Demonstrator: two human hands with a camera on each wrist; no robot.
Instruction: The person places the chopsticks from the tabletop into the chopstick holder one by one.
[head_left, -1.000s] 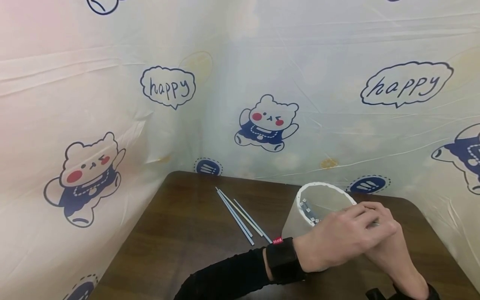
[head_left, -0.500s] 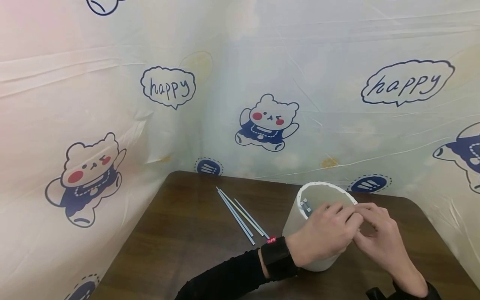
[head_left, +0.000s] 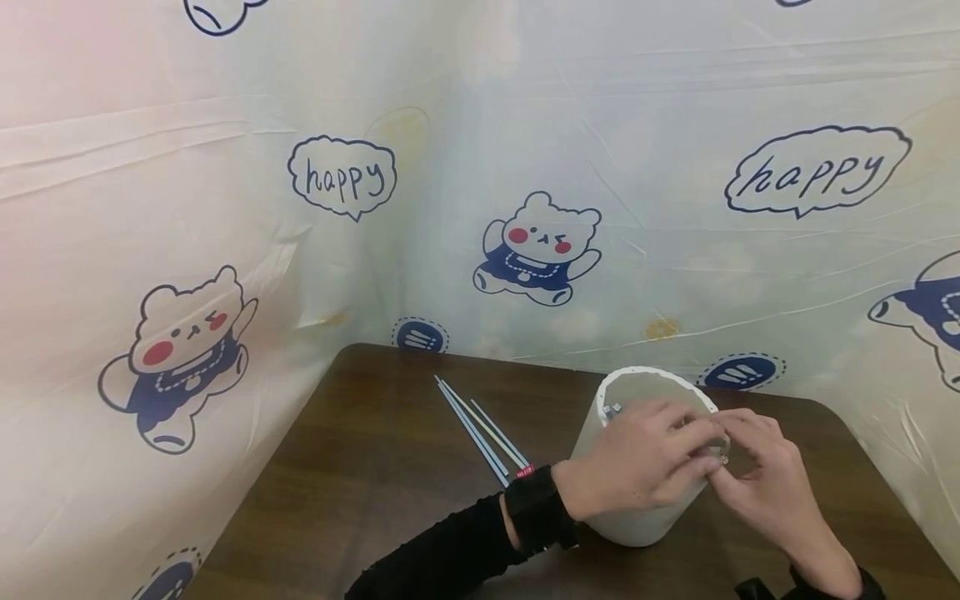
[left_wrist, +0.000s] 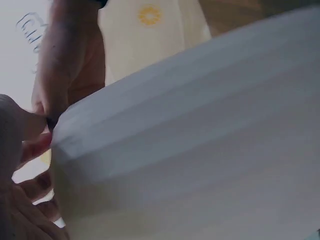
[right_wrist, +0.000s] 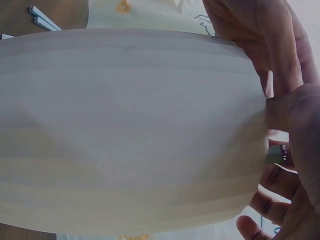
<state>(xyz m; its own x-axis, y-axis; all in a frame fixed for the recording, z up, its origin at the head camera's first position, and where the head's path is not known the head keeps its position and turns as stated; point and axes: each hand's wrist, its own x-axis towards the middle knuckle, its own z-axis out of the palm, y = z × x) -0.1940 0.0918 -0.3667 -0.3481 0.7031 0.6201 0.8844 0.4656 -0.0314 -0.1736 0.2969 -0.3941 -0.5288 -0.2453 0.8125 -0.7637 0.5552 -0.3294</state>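
Note:
A white tapered tub point(head_left: 637, 517) with a pale thick rim stands at the right of the table, in the head view. Inside it, part of a grey strip with small white squares point(head_left: 613, 410) shows at the far-left wall. My left hand point(head_left: 641, 458) reaches across the tub's mouth and pinches a bit of this strip at the near-right rim. Opposite it, my right hand point(head_left: 772, 483) has curled fingers and thumb at the same spot. In the right wrist view, a small grey-green piece point(right_wrist: 276, 154) peeks out between fingers beside the tub wall point(right_wrist: 130, 125). The fingertips are partly hidden.
Several thin pale-blue and yellowish rods point(head_left: 480, 429) lie on the dark brown table point(head_left: 360, 475), left of the tub. A printed cloth point(head_left: 450, 167) hangs behind and at both sides. The left forearm's black sleeve point(head_left: 435, 542) crosses the front.
Both hands were overlapped at the rim, then drew apart to face each other. My left hand has turned and shifted left, covering more of the strip inside; a bit now shows between the hands.

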